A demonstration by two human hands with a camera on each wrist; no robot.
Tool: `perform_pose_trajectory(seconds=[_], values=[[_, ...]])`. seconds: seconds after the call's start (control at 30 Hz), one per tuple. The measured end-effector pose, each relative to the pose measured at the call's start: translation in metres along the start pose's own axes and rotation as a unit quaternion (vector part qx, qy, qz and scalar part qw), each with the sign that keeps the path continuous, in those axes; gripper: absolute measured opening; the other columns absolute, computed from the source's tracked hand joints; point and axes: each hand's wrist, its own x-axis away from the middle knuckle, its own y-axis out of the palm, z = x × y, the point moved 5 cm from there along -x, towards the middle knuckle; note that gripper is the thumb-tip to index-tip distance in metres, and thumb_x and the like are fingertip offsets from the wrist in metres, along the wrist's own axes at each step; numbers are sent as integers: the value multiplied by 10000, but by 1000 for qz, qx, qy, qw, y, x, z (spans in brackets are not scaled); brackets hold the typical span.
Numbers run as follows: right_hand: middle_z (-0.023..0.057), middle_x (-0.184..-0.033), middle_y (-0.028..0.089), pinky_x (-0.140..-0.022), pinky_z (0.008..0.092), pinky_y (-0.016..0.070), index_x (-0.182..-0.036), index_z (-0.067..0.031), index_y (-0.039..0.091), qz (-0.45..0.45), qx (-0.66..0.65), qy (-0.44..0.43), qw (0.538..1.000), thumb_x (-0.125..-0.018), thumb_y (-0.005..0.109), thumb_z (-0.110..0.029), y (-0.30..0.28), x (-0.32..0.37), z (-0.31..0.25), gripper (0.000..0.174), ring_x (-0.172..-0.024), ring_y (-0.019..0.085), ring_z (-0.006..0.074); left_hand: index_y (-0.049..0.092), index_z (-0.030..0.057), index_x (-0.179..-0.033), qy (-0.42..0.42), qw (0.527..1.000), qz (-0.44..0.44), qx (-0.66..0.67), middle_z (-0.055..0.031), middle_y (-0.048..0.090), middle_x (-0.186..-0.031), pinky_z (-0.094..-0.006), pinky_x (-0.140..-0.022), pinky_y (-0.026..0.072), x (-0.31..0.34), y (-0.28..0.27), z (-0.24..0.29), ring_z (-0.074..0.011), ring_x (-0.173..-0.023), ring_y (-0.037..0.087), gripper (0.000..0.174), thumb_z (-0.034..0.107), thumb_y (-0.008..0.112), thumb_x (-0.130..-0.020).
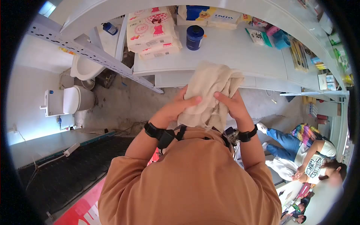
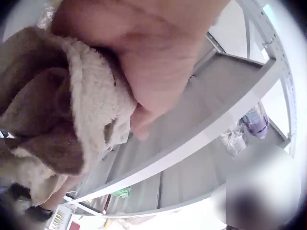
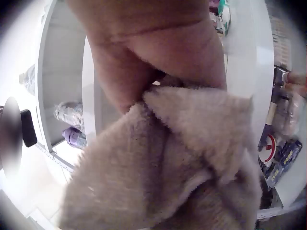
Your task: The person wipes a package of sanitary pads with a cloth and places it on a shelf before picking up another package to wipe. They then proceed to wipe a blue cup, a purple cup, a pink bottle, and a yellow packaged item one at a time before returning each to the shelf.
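A crumpled beige towel [image 1: 208,84] is held up in front of the body, at the front edge of a white shelf [image 1: 232,50]. My left hand [image 1: 183,104] grips its left side, thumb on top and the other fingers hidden beneath. On the right side my right hand [image 1: 234,104] holds it the same way, thumb pointing inward. Fuzzy folds of the towel [image 2: 91,96] hang beside the palm in the left wrist view. In the right wrist view, the towel [image 3: 158,158] droops in loose layers below the hand.
Pink-and-white packs [image 1: 152,32] and a dark blue bottle [image 1: 194,37] stand on the shelf. Farther right are a blue cup [image 1: 281,39] and several small goods. A toilet [image 1: 78,99] is at the left; another person [image 1: 309,155] is at the right.
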Motion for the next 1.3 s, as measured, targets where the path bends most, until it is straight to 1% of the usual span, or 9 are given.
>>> perform_pose_trajectory(seconds=[0.27, 0.43, 0.57, 0.73, 0.87, 0.93, 1.07, 1.13, 1.3], values=[[107, -1265, 573, -957, 346, 473, -1347, -7, 440, -83, -257, 136, 953, -872, 642, -128, -56, -8, -2, 530, -1146, 571, 208, 370, 6, -1417, 13, 995, 101, 23, -139, 545, -1324, -373, -991, 457, -28, 32, -8, -248, -1189, 556, 672, 211, 693, -865], [96, -1313, 532, -977, 341, 448, -1377, -11, 402, -49, -173, 146, 973, -910, 656, -264, -65, -7, -1, 589, -1190, 529, 191, 324, -8, -1429, 140, 803, 224, -534, -207, 537, -1309, -397, -996, 425, -52, 60, -36, -321, -1206, 538, 695, 174, 664, -850], [84, -1305, 542, -953, 322, 451, -1356, -3, 433, -86, -70, 52, 992, -906, 681, -220, -73, -21, -5, 558, -1161, 536, 160, 342, 14, -1437, 235, 813, 210, -490, -197, 516, -1339, -363, -1024, 403, -49, 108, -26, -277, -1227, 520, 652, 148, 649, -877], [87, -1258, 578, -928, 301, 466, -1314, 9, 477, -135, -82, 81, 984, -918, 657, -175, -79, -26, -7, 472, -1123, 561, 159, 262, 19, -1475, 149, 934, 257, -198, -200, 426, -1426, -378, -1079, 344, -45, 64, -48, -305, -1312, 431, 727, 163, 661, -885], [78, -1232, 592, -916, 298, 474, -1305, 11, 488, -125, -92, 72, 985, -928, 625, -157, -81, -29, 2, 435, -1109, 568, 156, 235, 27, -1487, 207, 909, 277, -233, -191, 437, -1415, -375, -1088, 328, -33, 83, -37, -312, -1324, 414, 804, 197, 707, -858], [70, -1224, 594, -925, 297, 469, -1320, 14, 476, -154, -72, 66, 983, -935, 610, -175, -72, -26, -2, 449, -1111, 567, 155, 245, 32, -1482, 269, 783, 308, -468, -178, 456, -1385, -361, -1088, 324, -28, 122, -27, -301, -1309, 425, 841, 213, 741, -828], [84, -1333, 508, -980, 319, 433, -1389, -11, 430, -252, -77, 155, 952, -940, 593, -245, -53, -5, -26, 532, -1188, 510, 172, 262, 14, -1461, 267, 686, 420, -531, -172, 470, -1367, -367, -1063, 357, -34, 137, -41, -302, -1268, 468, 864, 218, 772, -794], [98, -1379, 469, -987, 327, 428, -1403, -35, 428, -261, -122, 180, 941, -935, 598, -253, -50, -2, -30, 544, -1209, 490, 178, 263, 18, -1462, 205, 824, 402, -343, -182, 496, -1330, -383, -1019, 417, -32, 110, -43, -316, -1202, 521, 890, 248, 786, -780], [51, -1350, 499, -959, 322, 448, -1401, -118, 451, -375, 64, 154, 912, -925, 611, -226, -71, -24, -37, 514, -1173, 508, 171, 383, 17, -1401, 225, 900, 373, -17, -154, 561, -1266, -383, -954, 483, 1, 52, -84, -279, -1134, 577, 668, 271, 697, -869]])
